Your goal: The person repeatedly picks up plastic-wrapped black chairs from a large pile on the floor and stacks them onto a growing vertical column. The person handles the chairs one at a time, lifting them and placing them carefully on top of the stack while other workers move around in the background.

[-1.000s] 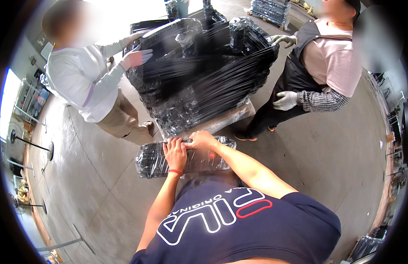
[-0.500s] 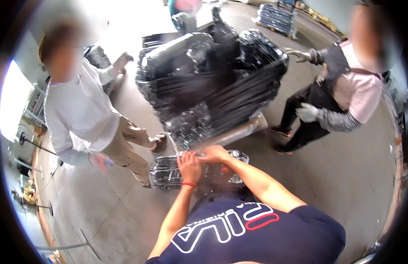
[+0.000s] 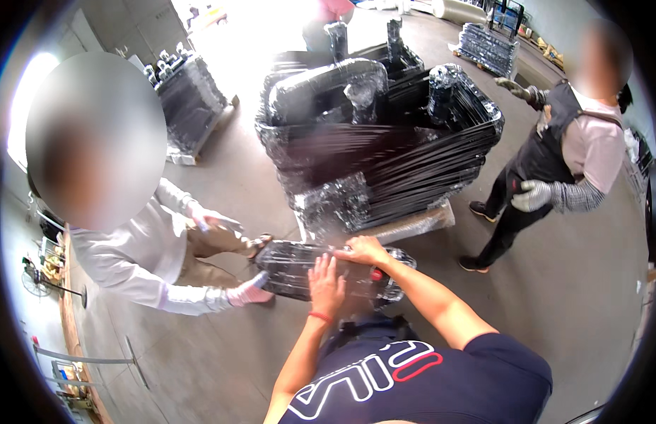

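Keeping the wrapped bundle steady looks wise, left hand flat and released on it, right hand beyond, grip hard to tell!

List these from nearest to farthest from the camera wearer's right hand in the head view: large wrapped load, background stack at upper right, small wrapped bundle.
From the right hand:
1. Small wrapped bundle: directly under the hand.
2. Large wrapped load: just beyond the bundle.
3. Background stack: far off, upper right.
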`<state>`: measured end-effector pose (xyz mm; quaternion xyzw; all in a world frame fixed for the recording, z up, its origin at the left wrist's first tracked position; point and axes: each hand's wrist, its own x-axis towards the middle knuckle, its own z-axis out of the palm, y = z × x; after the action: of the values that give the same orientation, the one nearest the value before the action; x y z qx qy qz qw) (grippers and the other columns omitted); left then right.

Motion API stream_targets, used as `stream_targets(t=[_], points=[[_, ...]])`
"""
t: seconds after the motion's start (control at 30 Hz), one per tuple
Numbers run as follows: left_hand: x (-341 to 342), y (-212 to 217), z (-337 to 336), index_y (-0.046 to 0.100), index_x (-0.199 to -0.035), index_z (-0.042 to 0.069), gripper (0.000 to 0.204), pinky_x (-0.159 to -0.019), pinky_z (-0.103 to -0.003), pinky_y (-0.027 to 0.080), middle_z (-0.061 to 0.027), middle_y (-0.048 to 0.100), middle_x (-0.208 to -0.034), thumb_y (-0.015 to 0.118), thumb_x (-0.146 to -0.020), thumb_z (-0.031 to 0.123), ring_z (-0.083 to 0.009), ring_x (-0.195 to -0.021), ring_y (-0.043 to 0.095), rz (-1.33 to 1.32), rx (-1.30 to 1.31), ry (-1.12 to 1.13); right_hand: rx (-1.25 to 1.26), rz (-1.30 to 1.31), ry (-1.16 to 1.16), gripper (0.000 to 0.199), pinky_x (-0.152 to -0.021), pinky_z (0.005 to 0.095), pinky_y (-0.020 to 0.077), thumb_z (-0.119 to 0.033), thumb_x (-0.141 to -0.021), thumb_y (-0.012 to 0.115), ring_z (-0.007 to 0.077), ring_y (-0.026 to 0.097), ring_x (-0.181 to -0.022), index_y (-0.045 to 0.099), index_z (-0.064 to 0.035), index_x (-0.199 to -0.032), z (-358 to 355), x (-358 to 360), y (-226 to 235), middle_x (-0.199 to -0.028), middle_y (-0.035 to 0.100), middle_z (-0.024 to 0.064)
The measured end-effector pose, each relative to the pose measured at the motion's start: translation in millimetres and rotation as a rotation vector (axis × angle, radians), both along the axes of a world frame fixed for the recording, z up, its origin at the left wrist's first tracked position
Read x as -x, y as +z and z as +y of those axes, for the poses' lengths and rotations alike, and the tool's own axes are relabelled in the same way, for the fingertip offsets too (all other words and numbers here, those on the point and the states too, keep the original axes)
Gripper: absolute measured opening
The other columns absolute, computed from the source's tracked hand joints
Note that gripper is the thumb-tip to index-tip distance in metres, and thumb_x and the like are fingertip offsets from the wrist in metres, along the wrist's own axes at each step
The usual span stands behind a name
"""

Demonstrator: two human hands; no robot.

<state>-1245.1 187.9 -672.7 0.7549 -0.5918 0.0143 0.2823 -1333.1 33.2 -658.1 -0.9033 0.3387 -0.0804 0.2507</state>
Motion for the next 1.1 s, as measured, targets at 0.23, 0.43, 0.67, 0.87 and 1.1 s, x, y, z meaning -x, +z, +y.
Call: stream_targets(t=[0.23, 0.43, 0.67, 0.87, 1.1], points=[[11.5, 0.2, 124.9, 0.051, -0.112, 0.005, 0.036, -0.097, -0.036, 0.031, -0.0143, 0.041, -0.126, 0.049, -0.076, 0.002, -0.0294, -0.116, 0.038, 0.417, 0.081, 0.226, -0.082, -0.014, 0.104, 0.062, -0.075, 0.0409, 0.0462, -0.058, -0.075, 0.045, 0.0347, 0.060, -0.083, 0.064, 0.0007, -0.083, 31.7, -70.5, 10.2, -0.083, 0.061, 0.0215], [34.4, -42.1, 262.2, 0.057, -0.103, 0.003, 0.026, -0.087, -0.034, 0.040, -0.0133, 0.057, -0.104, 0.044, -0.080, 0.002, -0.0262, -0.100, 0.053, 0.710, 0.159, 0.570, -0.126, 0.103, 0.174, 0.060, -0.081, 0.0416, 0.0435, -0.054, -0.079, 0.043, 0.0350, 0.058, -0.090, 0.061, 0.0015, -0.093, 89.5, -120.1, 27.1, -0.093, 0.060, 0.0217], [102.9, -85.3, 428.9, 0.057, -0.104, 0.004, 0.024, -0.083, -0.029, 0.042, -0.0108, 0.059, -0.102, 0.045, -0.084, 0.010, -0.0216, -0.096, 0.056, 0.836, 0.339, 0.720, 0.543, 0.109, 0.339, 0.029, -0.062, 0.0388, 0.0510, -0.022, -0.086, 0.037, 0.0297, 0.062, -0.076, 0.058, -0.0023, -0.086, 86.9, -79.8, -8.5, -0.085, 0.061, 0.0198], [188.0, -144.2, 632.9, 0.056, -0.105, 0.007, 0.024, -0.083, -0.031, 0.042, -0.0117, 0.059, -0.103, 0.043, -0.085, 0.011, -0.0238, -0.096, 0.056, 0.938, 0.423, 0.962, 1.021, 0.054, 0.041, 0.024, -0.064, 0.0390, 0.0495, -0.026, -0.085, 0.039, 0.0260, 0.060, -0.080, 0.057, -0.0150, -0.098, 95.7, -92.9, -59.3, -0.093, 0.060, 0.0080], [225.8, -97.9, 771.0, 0.054, -0.106, 0.004, 0.025, -0.086, -0.031, 0.041, -0.0094, 0.059, -0.105, 0.042, -0.085, 0.010, -0.0214, -0.099, 0.055, 1.027, 0.567, 1.283, 0.996, 0.139, 0.807, 0.031, -0.070, 0.0361, 0.0458, -0.025, -0.082, 0.045, 0.0273, 0.058, -0.083, 0.057, -0.0005, -0.096, 396.4, -91.2, -64.7, -0.098, 0.059, 0.0131]])
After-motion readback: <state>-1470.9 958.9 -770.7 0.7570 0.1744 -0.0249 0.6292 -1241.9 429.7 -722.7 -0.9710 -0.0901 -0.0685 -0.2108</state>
